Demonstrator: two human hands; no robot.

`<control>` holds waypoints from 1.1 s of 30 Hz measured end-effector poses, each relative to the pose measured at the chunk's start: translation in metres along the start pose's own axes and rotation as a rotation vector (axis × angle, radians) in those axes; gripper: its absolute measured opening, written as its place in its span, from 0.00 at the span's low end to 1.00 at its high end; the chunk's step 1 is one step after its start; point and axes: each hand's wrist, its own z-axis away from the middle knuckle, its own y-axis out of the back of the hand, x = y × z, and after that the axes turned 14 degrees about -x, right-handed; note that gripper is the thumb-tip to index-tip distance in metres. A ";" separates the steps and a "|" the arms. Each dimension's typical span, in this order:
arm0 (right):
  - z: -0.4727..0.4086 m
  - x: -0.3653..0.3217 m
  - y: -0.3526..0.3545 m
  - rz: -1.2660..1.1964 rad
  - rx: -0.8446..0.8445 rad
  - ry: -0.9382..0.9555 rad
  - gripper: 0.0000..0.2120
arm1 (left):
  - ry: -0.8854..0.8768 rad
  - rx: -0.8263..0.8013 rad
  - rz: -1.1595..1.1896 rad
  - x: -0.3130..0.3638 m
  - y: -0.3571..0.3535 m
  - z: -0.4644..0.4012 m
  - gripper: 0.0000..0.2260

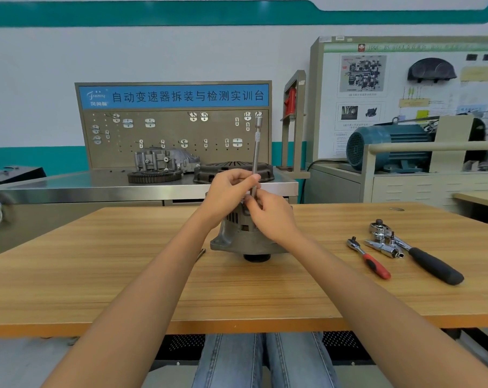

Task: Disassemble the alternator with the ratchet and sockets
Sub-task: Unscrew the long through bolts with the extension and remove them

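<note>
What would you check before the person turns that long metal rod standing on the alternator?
1. Extension bar upright over the alternator: ok, it stands nearly vertical.
2. Left hand grips the bar: ok, fingers pinch its lower shaft.
3. Right hand steadies the bar's base: ok, though what its fingers pinch is hidden.
4. Lower tip seated on a fastener: cannot tell, the hands cover it.
5. Alternator sits flat on the wooden table: ok.
6. Ratchet fitted on top of the bar: not ok; the red-handled ratchet and black-handled ratchet lie on the table to the right.
</note>
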 end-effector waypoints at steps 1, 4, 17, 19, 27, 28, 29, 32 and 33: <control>0.000 0.000 0.000 0.000 -0.001 -0.006 0.12 | 0.001 0.021 0.006 -0.001 -0.001 0.000 0.03; 0.000 0.002 -0.001 -0.011 0.009 -0.023 0.11 | 0.010 0.090 0.008 -0.003 -0.001 -0.003 0.08; 0.000 0.000 0.001 0.068 -0.001 0.027 0.11 | -0.019 0.008 -0.020 -0.003 0.001 0.000 0.08; 0.000 0.001 0.001 0.064 -0.003 0.023 0.11 | -0.028 0.023 -0.041 -0.004 0.000 0.001 0.08; -0.001 0.000 0.002 0.027 -0.008 0.004 0.15 | 0.001 0.118 0.001 -0.004 -0.006 -0.004 0.10; -0.001 0.000 0.002 0.035 -0.010 0.007 0.14 | -0.002 0.103 0.000 -0.004 -0.006 -0.004 0.09; -0.001 0.000 0.002 0.044 -0.013 0.009 0.14 | -0.006 0.080 -0.007 -0.003 -0.005 -0.003 0.08; -0.001 0.000 0.003 0.081 -0.028 0.016 0.12 | -0.025 0.023 -0.017 -0.002 -0.004 -0.001 0.09; -0.001 -0.001 0.003 0.089 -0.036 0.015 0.12 | -0.030 0.025 -0.020 -0.002 -0.003 0.000 0.09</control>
